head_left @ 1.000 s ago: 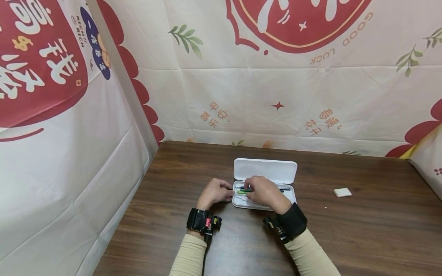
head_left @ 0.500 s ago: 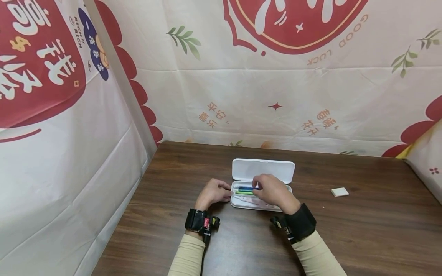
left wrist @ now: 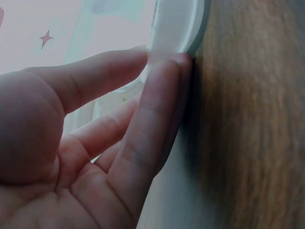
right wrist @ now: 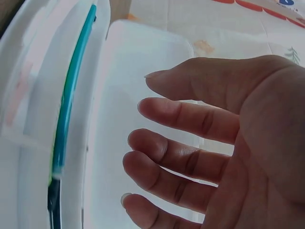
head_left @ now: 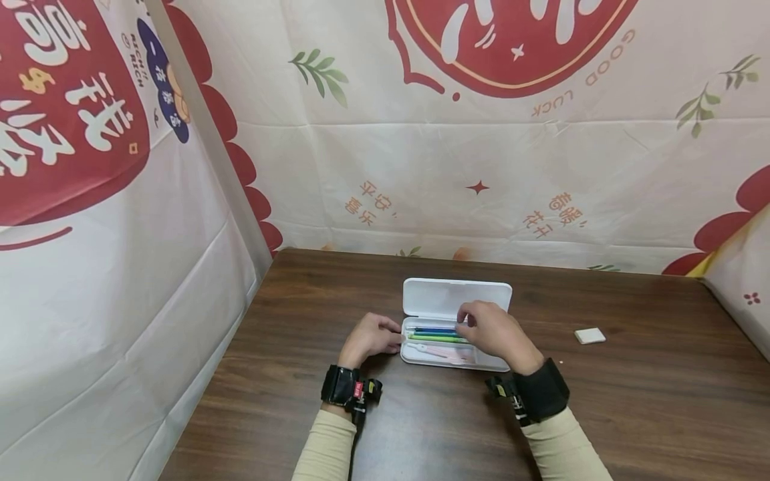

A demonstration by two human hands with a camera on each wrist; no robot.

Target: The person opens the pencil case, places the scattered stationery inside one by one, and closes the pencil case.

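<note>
A white pencil case [head_left: 457,298] lies unfolded on the table, its lid at the back. Its rear compartment has a blue pen [head_left: 434,330] and a green pen [head_left: 436,339]; a pale pink slender item [head_left: 442,351] is in the front one. My left hand [head_left: 369,339] pinches the case's left end between thumb and fingers, as the left wrist view shows. Over the case's right part hovers my right hand [head_left: 496,334], fingers loosely bent and nothing held. The right wrist view shows a teal pen [right wrist: 74,90] beside the relaxed fingers [right wrist: 143,171].
To the right of the case, a small white block [head_left: 590,336] like an eraser sits on the brown wooden table [head_left: 650,394]. Printed cloth [head_left: 421,153] hangs behind the table and along its left side.
My right hand has left the pens and moved right across the case, uncovering the blue and green pens. The left hand stays at the case's left end. The head view shifts slightly.
</note>
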